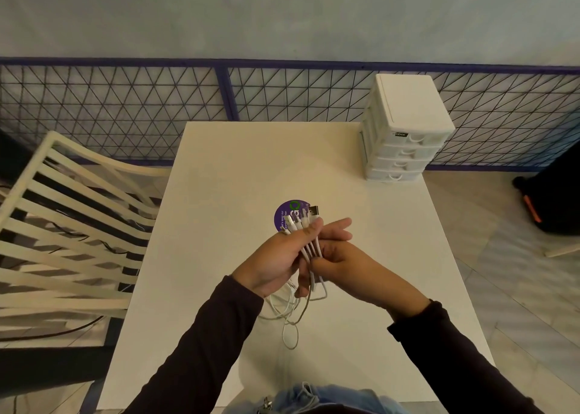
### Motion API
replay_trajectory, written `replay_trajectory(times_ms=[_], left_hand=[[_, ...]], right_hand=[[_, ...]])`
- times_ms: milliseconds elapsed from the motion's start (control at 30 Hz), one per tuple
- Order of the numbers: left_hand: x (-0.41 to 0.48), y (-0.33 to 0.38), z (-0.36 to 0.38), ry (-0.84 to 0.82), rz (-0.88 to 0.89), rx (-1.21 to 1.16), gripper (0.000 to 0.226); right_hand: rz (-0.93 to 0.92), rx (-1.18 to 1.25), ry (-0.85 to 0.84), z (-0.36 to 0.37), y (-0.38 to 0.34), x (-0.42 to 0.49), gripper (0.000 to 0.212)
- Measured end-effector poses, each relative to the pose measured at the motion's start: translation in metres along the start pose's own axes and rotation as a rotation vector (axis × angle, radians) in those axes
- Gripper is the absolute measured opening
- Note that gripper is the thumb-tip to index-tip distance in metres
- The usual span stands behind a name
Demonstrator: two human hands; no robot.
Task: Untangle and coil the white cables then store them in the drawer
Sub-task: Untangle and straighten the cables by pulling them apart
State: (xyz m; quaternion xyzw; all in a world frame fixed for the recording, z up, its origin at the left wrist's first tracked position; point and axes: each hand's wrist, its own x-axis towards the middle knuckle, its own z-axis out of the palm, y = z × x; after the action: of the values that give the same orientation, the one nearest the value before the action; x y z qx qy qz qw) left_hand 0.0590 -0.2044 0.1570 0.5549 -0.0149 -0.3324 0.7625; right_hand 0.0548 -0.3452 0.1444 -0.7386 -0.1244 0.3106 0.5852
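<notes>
Head view, looking down: I'm holding the cables (309, 248) above the middle of the table (226, 175), both hands on them. My left hand (276, 263) is pinching the bundle near its ends, thumb pressing the cords against my stretched fingers, so the plugs are fanning out past my thumb. One USB plug (314, 210) is sticking out farthest, its metal end showing. My right hand (348, 264) is sitting just beside the left one and touching it, fingers curling round the same cords a little lower down. Below my hands the rest of the cables are hanging in loose white loops, and the lowest loops are lying on the table near my edge.

Just past the plugs a round purple sticker (286, 215) is lying flat on the table, showing a green ring and small white writing that I cannot read from here. The drawers (405, 121) are standing at the far right corner, well apart from my hands: a white unit, four drawers, all pushed in, with a small black label on the top one, its lettering too small to make out.

A slatted chair (62, 225) is standing left of the table, a mesh fence (125, 106) is running behind it, and a black bag (557, 194) with an orange strip is sitting on the floor at the right.
</notes>
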Motion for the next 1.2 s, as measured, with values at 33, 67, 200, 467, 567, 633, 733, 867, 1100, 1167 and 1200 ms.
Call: replay_trajectory(times_ms=[33,67,200,467,567,633,733,867,1100,1167,1200], left_hand=[[0.0,0.002,0.001,0.01,0.015,-0.025,0.047],[0.001,0.004,0.001,0.014,0.035,-0.044,0.047],[0.003,0.004,-0.006,0.034,0.063,-0.143,0.043],[0.014,0.021,-0.023,0.091,0.025,-0.503,0.047],[0.02,0.033,-0.033,0.167,0.047,-0.604,0.042],[0.024,0.043,-0.043,0.207,0.07,-0.664,0.042],[0.028,0.056,-0.05,0.23,0.086,-0.699,0.044],[0.022,0.085,-0.058,0.236,0.207,-0.713,0.042],[0.011,0.101,-0.086,0.285,0.283,-0.748,0.04],[0.012,0.096,-0.088,0.305,0.272,-0.758,0.039],[0.012,0.094,-0.089,0.313,0.267,-0.765,0.039]], right_hand=[[-0.015,-0.053,0.031,0.002,0.0,0.002,0.015],[-0.021,-0.089,0.05,0.004,0.0,0.004,0.013],[0.023,-0.119,0.005,0.001,0.001,0.009,0.019],[0.122,0.069,-0.167,-0.009,-0.002,0.007,0.024],[0.165,0.012,-0.133,-0.016,-0.001,0.005,0.028],[0.187,-0.02,-0.091,-0.023,-0.002,0.003,0.033],[0.192,-0.058,-0.033,-0.034,-0.013,0.003,0.034],[0.109,-0.132,-0.016,-0.057,-0.043,-0.011,0.028],[0.098,-0.15,0.032,-0.096,-0.042,-0.027,0.026],[0.133,-0.141,0.074,-0.104,-0.028,-0.022,0.026],[0.15,-0.142,0.106,-0.106,-0.019,-0.018,0.026]])
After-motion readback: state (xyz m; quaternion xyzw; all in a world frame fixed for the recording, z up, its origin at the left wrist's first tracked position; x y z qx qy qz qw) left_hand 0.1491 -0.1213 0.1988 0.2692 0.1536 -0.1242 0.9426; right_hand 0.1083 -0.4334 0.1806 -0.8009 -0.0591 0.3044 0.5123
